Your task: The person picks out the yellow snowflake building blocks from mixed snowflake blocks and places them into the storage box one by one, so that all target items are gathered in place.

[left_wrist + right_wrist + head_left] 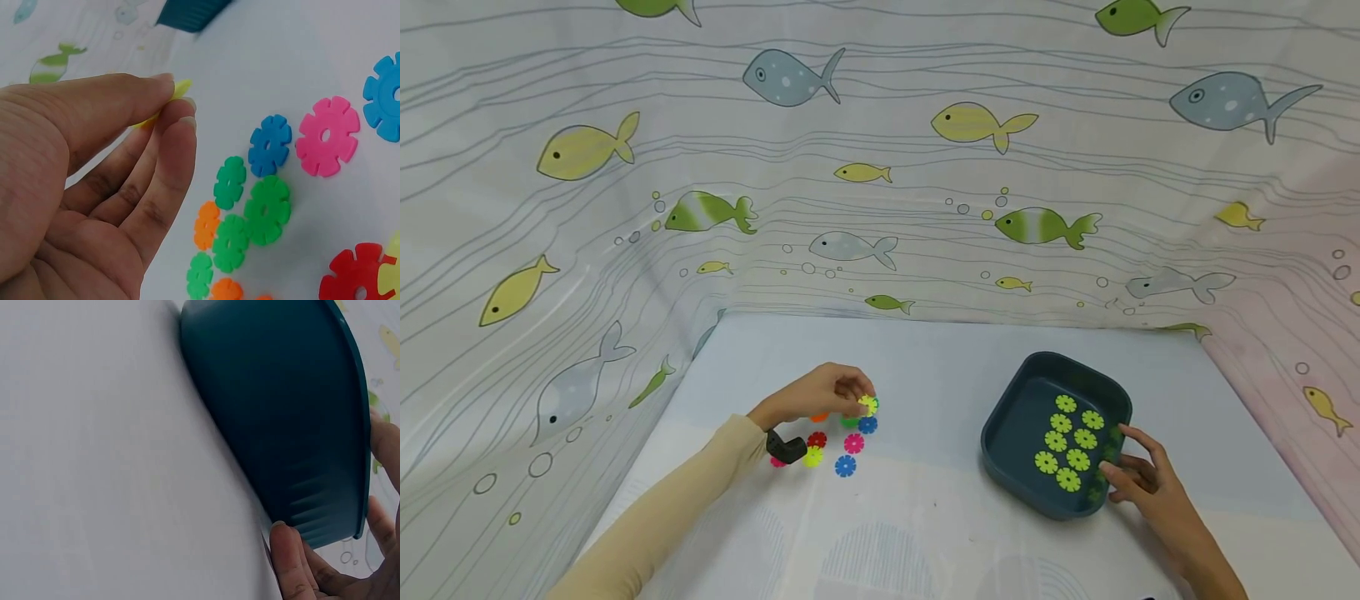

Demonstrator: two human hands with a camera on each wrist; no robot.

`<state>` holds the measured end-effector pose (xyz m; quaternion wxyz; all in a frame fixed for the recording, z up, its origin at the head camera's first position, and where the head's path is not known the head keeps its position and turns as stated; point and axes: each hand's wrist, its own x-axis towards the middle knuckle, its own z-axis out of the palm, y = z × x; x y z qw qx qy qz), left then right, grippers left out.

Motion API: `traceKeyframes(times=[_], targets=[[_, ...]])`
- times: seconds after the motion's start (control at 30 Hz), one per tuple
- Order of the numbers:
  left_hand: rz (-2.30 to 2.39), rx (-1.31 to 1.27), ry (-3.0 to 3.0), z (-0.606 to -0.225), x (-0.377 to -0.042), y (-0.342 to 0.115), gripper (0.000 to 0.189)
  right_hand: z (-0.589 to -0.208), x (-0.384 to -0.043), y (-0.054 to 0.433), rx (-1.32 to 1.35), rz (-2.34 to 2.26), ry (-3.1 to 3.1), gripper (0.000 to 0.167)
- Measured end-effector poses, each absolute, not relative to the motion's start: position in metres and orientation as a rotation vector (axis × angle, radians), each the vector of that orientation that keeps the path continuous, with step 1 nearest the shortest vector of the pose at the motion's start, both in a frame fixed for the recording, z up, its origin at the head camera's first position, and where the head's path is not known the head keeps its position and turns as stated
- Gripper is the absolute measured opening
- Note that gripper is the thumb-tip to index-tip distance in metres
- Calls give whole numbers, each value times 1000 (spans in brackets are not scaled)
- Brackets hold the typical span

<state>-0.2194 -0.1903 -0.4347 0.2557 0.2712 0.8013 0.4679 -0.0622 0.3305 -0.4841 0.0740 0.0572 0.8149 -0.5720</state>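
Observation:
My left hand [835, 392] pinches a yellow flower-shaped notched disc [868, 405] between thumb and fingertips; in the left wrist view the disc [182, 88] shows edge-on. Below and beside that hand lie loose discs of the same kind: a pink disc [853, 443], a blue disc [846, 465], a red disc [357, 275], a green disc [267, 209] and several others. My right hand [1157, 492] grips the right side of a dark teal plastic basin [1011, 408], with fingers also at its lower edge. Inside the basin lie several yellow discs [1066, 403], flat and apart.
The white table [925, 367] runs back to a hanging cloth [880, 200] printed with fish, which also closes off both sides. A dark band [786, 448] sits on the left wrist, over part of the loose discs in the head view.

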Motion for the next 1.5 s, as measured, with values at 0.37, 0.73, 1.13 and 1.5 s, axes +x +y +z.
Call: traceKeyframes(times=[0.37, 0.73, 1.13, 1.5], targets=[[1277, 774, 2140, -425, -221, -166, 24, -485, -62, 331, 201, -1713, 2430, 77], [1327, 820, 2035, -422, -229, -136, 25, -482, -64, 330, 207, -1714, 2427, 77], [1380, 928, 1933, -413, -236, -87, 27, -485, -63, 331, 210, -1704, 2435, 80], [1408, 975, 1875, -408, -239, -45, 28, -482, -65, 330, 207, -1696, 2455, 78]])
